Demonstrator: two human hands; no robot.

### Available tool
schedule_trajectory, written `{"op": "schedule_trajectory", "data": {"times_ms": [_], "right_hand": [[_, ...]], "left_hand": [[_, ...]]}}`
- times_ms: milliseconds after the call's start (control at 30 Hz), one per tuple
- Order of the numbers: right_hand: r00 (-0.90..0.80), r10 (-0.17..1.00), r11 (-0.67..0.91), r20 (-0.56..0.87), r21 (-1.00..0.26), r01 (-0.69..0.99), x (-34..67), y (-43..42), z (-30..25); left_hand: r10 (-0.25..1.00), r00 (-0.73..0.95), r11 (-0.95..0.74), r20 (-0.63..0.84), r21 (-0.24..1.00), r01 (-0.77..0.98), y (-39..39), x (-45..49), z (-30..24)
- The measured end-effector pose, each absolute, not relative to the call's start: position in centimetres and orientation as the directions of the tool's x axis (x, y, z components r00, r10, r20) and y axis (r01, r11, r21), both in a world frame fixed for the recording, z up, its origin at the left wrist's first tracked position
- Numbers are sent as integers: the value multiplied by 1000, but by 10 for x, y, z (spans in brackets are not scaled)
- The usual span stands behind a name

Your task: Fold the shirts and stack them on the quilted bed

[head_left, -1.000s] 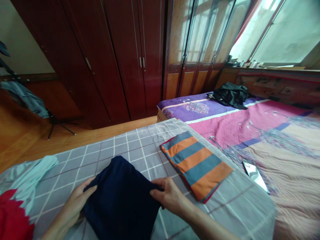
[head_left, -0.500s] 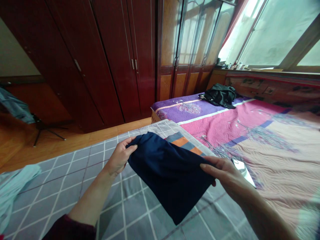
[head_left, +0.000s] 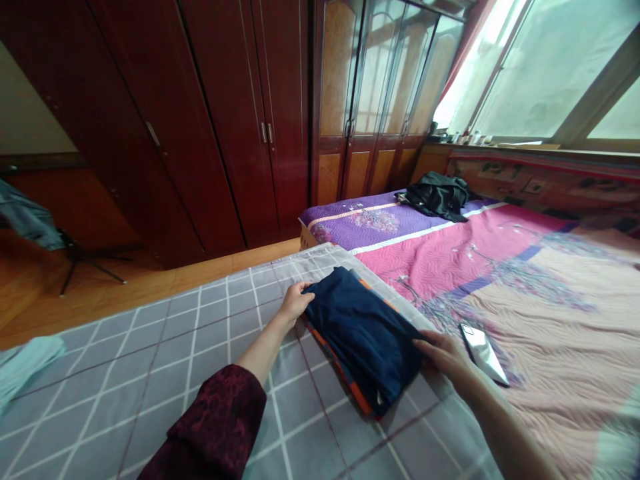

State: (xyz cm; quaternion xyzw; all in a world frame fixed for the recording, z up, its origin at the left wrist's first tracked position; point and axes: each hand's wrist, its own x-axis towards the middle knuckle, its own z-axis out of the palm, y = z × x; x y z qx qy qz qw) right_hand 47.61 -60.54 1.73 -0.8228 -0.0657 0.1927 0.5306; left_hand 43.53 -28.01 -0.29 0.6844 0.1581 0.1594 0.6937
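A folded navy blue garment [head_left: 365, 333] lies over a folded orange and grey cloth [head_left: 361, 398] on the grey checked bedsheet [head_left: 200, 360]. Only the edges of the orange and grey cloth peek out from underneath. My left hand [head_left: 295, 304] pinches the navy garment's left corner between thumb and fingers. At the opposite end, my right hand [head_left: 443, 353] grips its right edge, thumb on top, the other fingers partly hidden.
To the right a phone [head_left: 484, 355] rests on the patterned bedspread [head_left: 545, 333]. Black clothing [head_left: 436, 195] is heaped farther back. Pale cloth [head_left: 30, 363] lies at the far left. Dark red wardrobes [head_left: 220, 120] line the back, and a black stand [head_left: 83, 260] is on the floor.
Both hands have brought the navy garment down onto the orange and grey cloth. My left hand has moved right and the garment now lies flatter.
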Motion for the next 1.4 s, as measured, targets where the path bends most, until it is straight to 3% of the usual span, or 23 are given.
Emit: {"op": "schedule_trajectory", "data": {"times_ms": [200, 467, 567, 667, 733, 900, 1067, 1233, 1400], "right_hand": [[891, 338, -513, -304, -853, -97, 480, -609, 23], [882, 394, -563, -259, -826, 9, 481, -629, 3], [904, 386, -723, -183, -669, 173, 484, -632, 14], [966, 257, -875, -7, -426, 230, 492, -617, 39], [967, 248, -893, 54, -375, 250, 503, -597, 53], [917, 399, -820, -15, -453, 349, 538, -525, 55], [881, 463, -780, -98, -518, 352, 569, -473, 37], [905, 410, -797, -112, -526, 296, 587, -464, 27], [944, 326, -821, 48, -480, 308, 580, -468, 27]], "left_hand": [[429, 903, -57, -14, 997, 43, -265, 440, -1], [372, 928, -122, 5, 992, 44, -265, 461, 4], [372, 928, -154, -4, 986, 66, -267, 463, -3], [399, 917, -172, -3, 982, 78, -267, 459, -12], [407, 913, -180, 6, 981, 74, -267, 455, -15], [424, 904, -233, 59, 971, 46, -270, 449, -15], [454, 885, -281, 103, 959, 33, -274, 451, -19], [483, 868, -293, 115, 955, 37, -274, 453, -24], [514, 848, -308, 128, 950, 43, -276, 455, -26]]}}
